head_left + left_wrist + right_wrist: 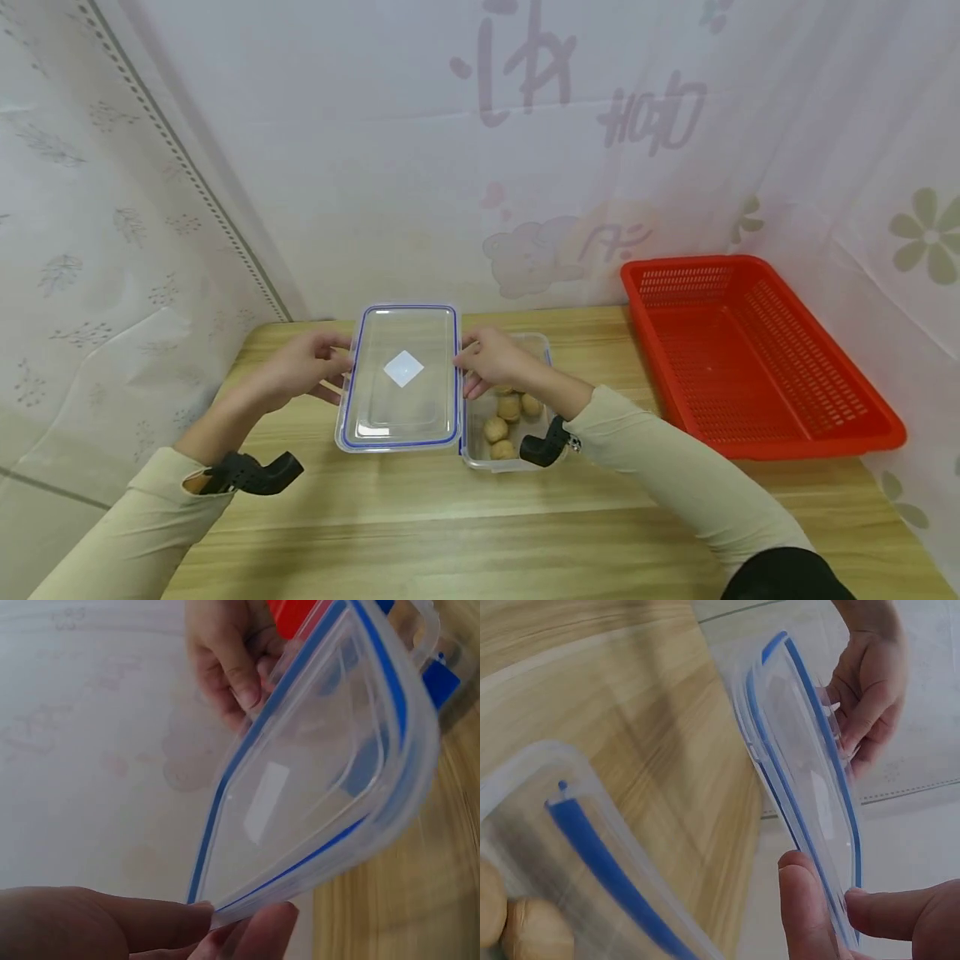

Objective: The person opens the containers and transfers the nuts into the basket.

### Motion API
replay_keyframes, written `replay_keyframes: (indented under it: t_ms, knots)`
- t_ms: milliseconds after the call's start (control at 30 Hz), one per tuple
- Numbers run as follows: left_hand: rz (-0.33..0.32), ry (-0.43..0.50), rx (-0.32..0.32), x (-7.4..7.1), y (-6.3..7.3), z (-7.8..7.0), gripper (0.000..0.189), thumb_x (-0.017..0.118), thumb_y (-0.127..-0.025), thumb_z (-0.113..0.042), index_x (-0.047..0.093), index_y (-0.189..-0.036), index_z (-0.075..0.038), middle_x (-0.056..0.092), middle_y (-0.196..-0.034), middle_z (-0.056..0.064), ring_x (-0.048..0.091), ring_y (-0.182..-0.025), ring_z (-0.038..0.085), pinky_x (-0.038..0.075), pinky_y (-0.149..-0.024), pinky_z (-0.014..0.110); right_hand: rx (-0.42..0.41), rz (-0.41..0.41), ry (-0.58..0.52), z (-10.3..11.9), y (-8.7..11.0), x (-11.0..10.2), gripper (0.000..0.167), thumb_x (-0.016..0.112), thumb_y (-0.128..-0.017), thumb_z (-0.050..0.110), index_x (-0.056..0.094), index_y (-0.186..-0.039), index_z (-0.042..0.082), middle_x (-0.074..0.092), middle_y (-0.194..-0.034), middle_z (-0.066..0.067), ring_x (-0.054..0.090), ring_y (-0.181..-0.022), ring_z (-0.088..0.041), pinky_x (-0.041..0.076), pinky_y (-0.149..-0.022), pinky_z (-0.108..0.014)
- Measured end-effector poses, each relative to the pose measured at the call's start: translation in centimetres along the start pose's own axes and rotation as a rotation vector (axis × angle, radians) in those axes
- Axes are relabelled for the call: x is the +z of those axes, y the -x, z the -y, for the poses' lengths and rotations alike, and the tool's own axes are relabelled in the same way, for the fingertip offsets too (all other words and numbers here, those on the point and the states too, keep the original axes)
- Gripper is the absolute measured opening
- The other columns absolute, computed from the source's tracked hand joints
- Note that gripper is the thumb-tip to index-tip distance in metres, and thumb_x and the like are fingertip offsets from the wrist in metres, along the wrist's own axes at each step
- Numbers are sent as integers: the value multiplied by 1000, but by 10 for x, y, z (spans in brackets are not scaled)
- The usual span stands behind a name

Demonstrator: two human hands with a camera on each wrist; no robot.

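Lid (397, 396), long axis fore-aft, is pinched btwn L hand (307, 369) & R hand (495, 360), box (501, 467) just right, R nearer it.

On the table (465, 542) sat the container (501, 467), with several nuts (496, 430) inside. The lid (405, 408) was at the container's 9 o'clock — raised above the tabletop, between two hands: the left hand (306, 367) at the lid's 9 o'clock edge, the right hand (491, 358) at its 3 o'clock edge (which put that hand over part of the container, as seen from the head). The basket (795, 448) stood at the container's 2 to 3 o'clock — well apart from the lid. Behind the table, at 12 o'clock, hung the cloth (375, 208).
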State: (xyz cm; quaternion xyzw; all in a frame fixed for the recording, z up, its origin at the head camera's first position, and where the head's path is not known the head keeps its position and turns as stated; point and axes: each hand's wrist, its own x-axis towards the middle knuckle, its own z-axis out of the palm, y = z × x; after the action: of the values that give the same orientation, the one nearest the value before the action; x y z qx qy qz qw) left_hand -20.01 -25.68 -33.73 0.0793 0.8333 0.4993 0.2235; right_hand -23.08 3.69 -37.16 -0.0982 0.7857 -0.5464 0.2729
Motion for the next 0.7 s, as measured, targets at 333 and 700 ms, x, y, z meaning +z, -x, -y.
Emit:
replay_keyframes:
  t_ms: [333,700]
  knots:
    - [101,-12,-149,-20,8,33,40,50,-102,3,36,-136,19,66,-102,20,70,-88,27,66,-78,44,62,34,47,-2,-24,37,9,63,-100,1,57,-99,-6,68,-78,-13,69,-56,-20,66,-67,-41]
    - [103,-39,-240,-36,5,72,36,50,-102,4,38,-132,20,67,-99,18,70,-85,25,66,-78,44,163,-37,261,0,-56,80,31,62,-98,1,65,-68,-6,68,-60,-14,73,-60,-25,66,-68,-35]
